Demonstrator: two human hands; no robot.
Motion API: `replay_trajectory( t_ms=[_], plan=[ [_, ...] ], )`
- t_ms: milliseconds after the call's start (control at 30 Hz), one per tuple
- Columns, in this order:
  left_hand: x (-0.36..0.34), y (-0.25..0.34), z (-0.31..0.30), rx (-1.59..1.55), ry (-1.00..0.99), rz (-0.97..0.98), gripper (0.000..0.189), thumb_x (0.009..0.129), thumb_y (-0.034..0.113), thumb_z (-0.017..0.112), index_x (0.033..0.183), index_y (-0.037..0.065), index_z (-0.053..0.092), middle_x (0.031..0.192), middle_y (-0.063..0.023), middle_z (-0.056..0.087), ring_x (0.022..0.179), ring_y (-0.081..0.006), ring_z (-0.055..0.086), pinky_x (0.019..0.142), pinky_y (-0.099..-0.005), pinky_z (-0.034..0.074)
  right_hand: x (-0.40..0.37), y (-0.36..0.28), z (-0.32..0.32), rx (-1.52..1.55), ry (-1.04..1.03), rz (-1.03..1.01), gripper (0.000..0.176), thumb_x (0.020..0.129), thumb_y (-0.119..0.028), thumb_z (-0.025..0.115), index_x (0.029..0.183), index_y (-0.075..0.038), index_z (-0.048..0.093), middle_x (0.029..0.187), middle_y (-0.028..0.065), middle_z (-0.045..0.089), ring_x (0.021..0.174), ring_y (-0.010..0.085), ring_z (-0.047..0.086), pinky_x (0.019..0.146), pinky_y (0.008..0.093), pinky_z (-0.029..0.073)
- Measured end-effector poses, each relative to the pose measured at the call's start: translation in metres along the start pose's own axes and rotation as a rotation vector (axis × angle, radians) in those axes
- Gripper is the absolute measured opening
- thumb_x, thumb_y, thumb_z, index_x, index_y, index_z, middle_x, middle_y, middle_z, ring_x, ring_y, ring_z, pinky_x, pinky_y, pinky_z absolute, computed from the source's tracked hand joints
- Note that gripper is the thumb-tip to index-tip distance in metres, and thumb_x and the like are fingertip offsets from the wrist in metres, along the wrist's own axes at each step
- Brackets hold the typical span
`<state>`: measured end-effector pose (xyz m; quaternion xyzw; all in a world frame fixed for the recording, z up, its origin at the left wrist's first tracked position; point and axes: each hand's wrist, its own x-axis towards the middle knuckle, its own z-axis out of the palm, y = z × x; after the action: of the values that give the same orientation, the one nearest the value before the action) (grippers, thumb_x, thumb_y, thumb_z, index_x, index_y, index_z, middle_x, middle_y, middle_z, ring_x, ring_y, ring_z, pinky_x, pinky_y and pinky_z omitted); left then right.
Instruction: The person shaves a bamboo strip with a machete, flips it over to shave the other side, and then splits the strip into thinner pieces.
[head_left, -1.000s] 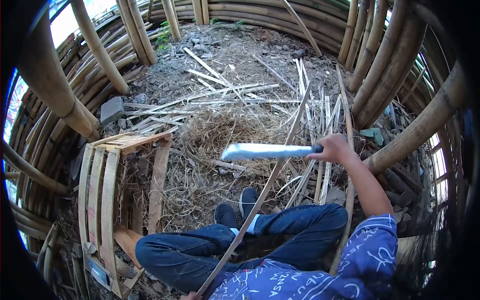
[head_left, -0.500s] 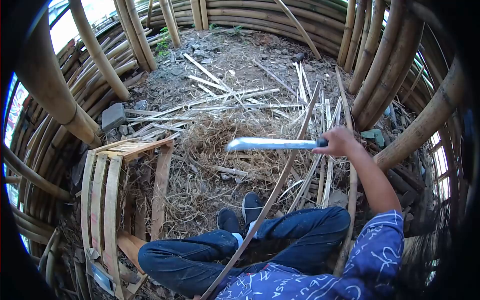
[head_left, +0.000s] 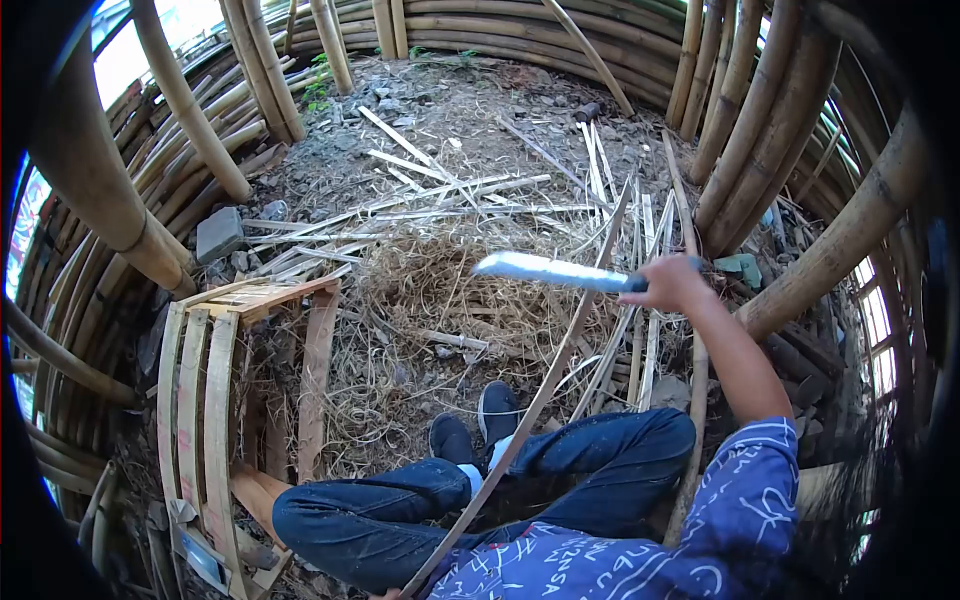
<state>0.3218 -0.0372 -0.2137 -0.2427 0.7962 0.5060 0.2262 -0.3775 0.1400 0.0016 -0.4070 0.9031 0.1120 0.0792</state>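
Observation:
My right hand (head_left: pixel 672 283) is wrapped round the dark handle of a long knife (head_left: pixel 545 270), whose wide blade points left, tip slightly raised. The blade meets or crosses, in view, the upper part of a long bamboo strip (head_left: pixel 540 400); whether they touch I cannot tell. This strip runs diagonally from the upper right down across my legs to my lap. At its lower end a bit of my left hand (head_left: pixel 385 595) shows at the bottom edge, next to the strip, its fingers mostly hidden.
A slatted wooden crate (head_left: pixel 215 400) stands at the left. Split bamboo strips (head_left: pixel 450 195) and curly shavings (head_left: pixel 430 280) lie on the ground ahead. Thick bamboo poles (head_left: pixel 780 130) rise on both sides, and a grey block (head_left: pixel 219 235) sits behind the crate.
The knife blade has tilted, its tip higher and a little farther right. The bamboo strip's upper end has shifted slightly left, and a little more of my left hand shows.

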Motion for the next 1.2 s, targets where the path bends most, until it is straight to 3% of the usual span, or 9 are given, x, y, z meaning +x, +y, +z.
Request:
replay_trajectory(
  t_ms=[100,167,200,300,667,767,867,967,1200],
  plan=[
    [0.002,0.001,-0.001,0.004,0.007,-0.007,0.022,0.085,0.012,0.055,0.106,0.004,0.053,0.074,-0.0233,0.059,0.064,-0.0411,0.058,0.057,-0.0472,0.045,-0.006,-0.022,0.004,-0.263,0.016,-0.259,0.07,0.072,-0.083,0.052,0.081,-0.016,0.072,0.066,0.002,0.065,0.065,0.0207,0.068,0.06,0.0313,0.05],
    [0.0,-0.001,-0.001,0.005,0.011,-0.011,0.022,0.085,0.012,0.055,0.105,0.004,0.053,0.073,-0.0234,0.059,0.064,-0.0413,0.058,0.057,-0.0473,0.045,-0.003,-0.005,-0.014,-0.19,0.047,-0.261,0.063,0.069,-0.08,0.058,0.071,-0.019,0.07,0.058,0.0019,0.062,0.052,0.0193,0.062,0.056,0.0349,0.046],
    [0.0,-0.001,-0.001,0.005,0.009,-0.012,0.022,0.085,0.012,0.055,0.105,0.004,0.053,0.073,-0.0234,0.059,0.064,-0.0414,0.058,0.057,-0.0474,0.045,0.009,0.023,-0.022,-0.291,-0.035,-0.187,0.063,0.077,-0.08,0.049,0.082,-0.021,0.072,0.062,-0.0025,0.062,0.059,0.0129,0.063,0.054,0.0227,0.04],
    [0.004,0.0,-0.004,0.014,0.009,-0.002,0.022,0.085,0.012,0.056,0.105,0.005,0.052,0.073,-0.0234,0.059,0.064,-0.0416,0.058,0.057,-0.0476,0.045,0.023,0.089,-0.052,-0.119,0.146,0.461,0.069,0.081,-0.077,0.048,0.078,-0.012,0.073,0.07,0.0094,0.068,0.073,0.0235,0.069,0.068,0.0407,0.054],
    [0.005,-0.001,-0.004,0.013,0.012,-0.007,0.021,0.084,0.013,0.057,0.103,0.005,0.051,0.071,-0.0237,0.059,0.064,-0.0424,0.059,0.056,-0.0482,0.046,0.0,0.017,-0.022,-0.136,0.098,0.121,0.071,0.08,-0.075,0.051,0.073,-0.007,0.068,0.07,0.0152,0.067,0.068,0.031,0.068,0.067,0.0417,0.053],
    [0.006,-0.004,-0.001,0.01,0.018,-0.008,0.021,0.084,0.014,0.058,0.102,0.005,0.051,0.071,-0.0237,0.059,0.064,-0.0426,0.059,0.056,-0.0484,0.046,-0.008,-0.001,-0.027,-0.332,0.17,-0.295,0.071,0.076,-0.078,0.053,0.066,-0.008,0.064,0.063,0.008,0.065,0.059,0.0241,0.066,0.06,0.038,0.053],
    [0.004,-0.005,-0.001,0.016,0.017,-0.009,0.021,0.084,0.014,0.058,0.102,0.006,0.051,0.07,-0.0238,0.059,0.064,-0.0429,0.059,0.055,-0.0486,0.046,-0.002,0.057,-0.047,-0.279,0.161,-0.18,0.066,0.078,-0.074,0.055,0.071,-0.009,0.066,0.064,0.0084,0.065,0.059,0.0219,0.066,0.061,0.0367,0.053],
    [0.005,-0.002,-0.003,0.011,0.018,-0.004,0.021,0.084,0.014,0.059,0.101,0.006,0.051,0.07,-0.0238,0.059,0.064,-0.0431,0.059,0.055,-0.0487,0.046,-0.012,0.115,-0.069,-0.105,0.249,0.406,0.068,0.081,-0.069,0.055,0.086,-0.003,0.072,0.084,0.0192,0.069,0.083,0.0312,0.069,0.075,0.044,0.054],
    [0.008,-0.005,-0.003,0.007,0.02,0.001,0.021,0.084,0.015,0.06,0.1,0.006,0.05,0.069,-0.024,0.059,0.063,-0.0436,0.059,0.054,-0.0492,0.047,-0.02,0.073,-0.025,-0.208,0.229,0.385,0.069,0.082,-0.07,0.053,0.079,-0.003,0.07,0.078,0.0203,0.068,0.079,0.0358,0.069,0.075,0.0464,0.054]
  ],
)
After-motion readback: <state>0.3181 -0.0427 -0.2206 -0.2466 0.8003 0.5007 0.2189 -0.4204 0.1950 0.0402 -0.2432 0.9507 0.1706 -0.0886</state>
